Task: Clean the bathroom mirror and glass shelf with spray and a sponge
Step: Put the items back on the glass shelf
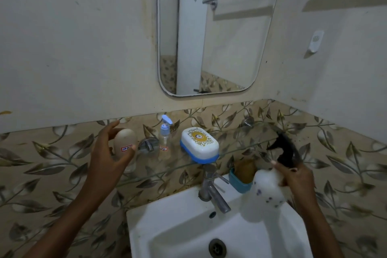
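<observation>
The rounded mirror (226,44) hangs on the wall above the glass shelf (243,147). My right hand (297,176) grips the neck of a white spray bottle (265,192) with a black trigger head, tilted over the right side of the sink. My left hand (106,153) cups a beige bottle (125,141) standing on the shelf's left end. Its fingers are spread and its thumb lies over the label. A brown sponge-like pad (245,167) sits in a blue holder (238,184) under the shelf.
On the shelf stand a small clear spray bottle (164,142) with a blue nozzle and a white and blue soap box (200,144). A metal tap (211,188) rises over the white sink (167,226). A small white fitting (315,44) is fixed to the right wall.
</observation>
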